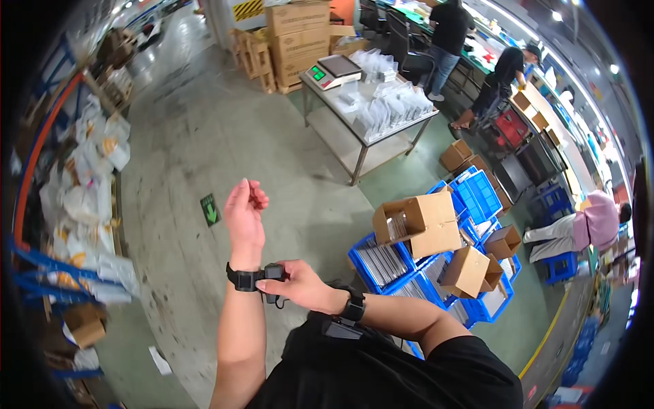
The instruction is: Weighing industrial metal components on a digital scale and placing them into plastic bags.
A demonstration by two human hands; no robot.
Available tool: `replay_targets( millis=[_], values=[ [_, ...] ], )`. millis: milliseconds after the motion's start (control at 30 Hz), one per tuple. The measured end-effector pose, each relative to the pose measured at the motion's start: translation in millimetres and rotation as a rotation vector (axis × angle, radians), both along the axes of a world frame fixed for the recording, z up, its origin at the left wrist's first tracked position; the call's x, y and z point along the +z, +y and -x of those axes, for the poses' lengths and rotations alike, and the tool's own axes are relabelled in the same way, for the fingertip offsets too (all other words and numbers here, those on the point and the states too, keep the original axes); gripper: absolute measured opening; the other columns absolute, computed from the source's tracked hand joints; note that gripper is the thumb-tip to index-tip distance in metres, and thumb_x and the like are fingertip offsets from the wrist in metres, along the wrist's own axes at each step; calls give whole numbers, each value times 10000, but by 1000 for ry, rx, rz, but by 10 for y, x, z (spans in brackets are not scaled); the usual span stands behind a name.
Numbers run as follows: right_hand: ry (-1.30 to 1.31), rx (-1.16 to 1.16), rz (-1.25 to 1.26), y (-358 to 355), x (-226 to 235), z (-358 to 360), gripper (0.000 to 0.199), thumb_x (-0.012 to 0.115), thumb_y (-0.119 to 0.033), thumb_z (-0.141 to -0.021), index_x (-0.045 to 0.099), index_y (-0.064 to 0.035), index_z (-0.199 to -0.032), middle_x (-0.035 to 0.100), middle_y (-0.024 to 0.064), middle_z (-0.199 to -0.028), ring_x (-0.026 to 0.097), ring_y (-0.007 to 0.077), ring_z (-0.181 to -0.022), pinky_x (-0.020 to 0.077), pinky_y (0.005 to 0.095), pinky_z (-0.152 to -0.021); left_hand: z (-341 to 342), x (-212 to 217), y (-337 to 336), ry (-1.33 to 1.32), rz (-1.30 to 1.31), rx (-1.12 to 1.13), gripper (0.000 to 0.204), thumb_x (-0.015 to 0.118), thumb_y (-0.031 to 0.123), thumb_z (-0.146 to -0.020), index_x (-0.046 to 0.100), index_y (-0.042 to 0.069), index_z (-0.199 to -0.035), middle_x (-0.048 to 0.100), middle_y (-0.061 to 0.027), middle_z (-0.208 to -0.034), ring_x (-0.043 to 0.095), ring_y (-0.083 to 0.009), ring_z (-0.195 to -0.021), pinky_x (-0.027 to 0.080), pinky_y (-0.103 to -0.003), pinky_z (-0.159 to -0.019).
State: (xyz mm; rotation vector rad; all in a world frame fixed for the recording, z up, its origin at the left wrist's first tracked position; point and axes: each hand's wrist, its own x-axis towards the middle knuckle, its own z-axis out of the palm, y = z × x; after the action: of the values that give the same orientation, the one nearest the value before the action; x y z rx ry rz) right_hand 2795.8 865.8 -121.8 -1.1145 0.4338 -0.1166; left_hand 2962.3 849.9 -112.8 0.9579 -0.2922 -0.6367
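Note:
My left hand (245, 208) is raised upright with its fingers loosely curled and nothing in it. A black wristband (244, 278) with a small black device (274, 273) sits on my left wrist. My right hand (300, 283) reaches across and pinches that device between thumb and fingers. A second black band (353, 305) is on my right wrist. Both forearms come up from the lower edge over my black shirt.
Blue crates (381, 262) with grey sheets and open cardboard boxes (419, 221) stand to my right. A metal table (368, 112) with a scale and clear bags is ahead. Shelves with white bags (88, 198) line the left. Other people work at the back and right.

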Motion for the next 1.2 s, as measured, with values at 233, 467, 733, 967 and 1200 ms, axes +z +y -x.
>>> replay_targets(
  millis=[233, 467, 733, 967, 1200],
  values=[
    [-121, 4, 27, -1735, -426, -1397, 255, 706, -249, -884, 651, -11, -958, 629, -12, -768, 547, 53, -704, 454, 243, -609, -1371, -405, -1813, 71, 42, -222, 181, 560, 208, -972, 611, 50, -900, 583, -17, -772, 536, -114, -688, 434, -266, -607],
    [-194, 188, 198, -3570, -604, -2781, 328, 638, -334, -928, 654, -10, -978, 645, 22, -771, 588, 96, -717, 491, 272, -649, -3165, -504, -2639, -237, -295, -94, 224, 533, 263, -994, 590, 77, -882, 561, 9, -760, 512, -74, -669, 419, -229, -600],
    [312, -492, 245, -6082, -1304, -2574, 369, 641, -386, -915, 690, -29, -994, 699, 41, -829, 644, 109, -730, 535, 277, -682, -5358, -2364, -3360, -323, -868, -474, 187, 548, 192, -952, 592, 61, -826, 574, -12, -657, 539, -100, -536, 433, -231, -498],
    [777, -1063, -1, -7170, -2034, -2215, 271, 607, -287, -925, 679, -38, -1004, 675, 24, -781, 613, 100, -647, 504, 240, -604, -6544, -3084, -4576, -54, -1410, -944, 175, 537, 189, -938, 577, 43, -848, 627, -53, -709, 589, -139, -589, 463, -266, -522],
    [1019, -1213, 221, -8293, -2345, -2444, 403, 661, -338, -837, 683, 37, -985, 708, 149, -841, 692, 248, -800, 546, 345, -731, -7498, -2995, -6385, -127, -1284, -897, 213, 504, 257, -985, 585, 68, -929, 618, -37, -751, 601, -141, -637, 476, -252, -554]
  ],
)
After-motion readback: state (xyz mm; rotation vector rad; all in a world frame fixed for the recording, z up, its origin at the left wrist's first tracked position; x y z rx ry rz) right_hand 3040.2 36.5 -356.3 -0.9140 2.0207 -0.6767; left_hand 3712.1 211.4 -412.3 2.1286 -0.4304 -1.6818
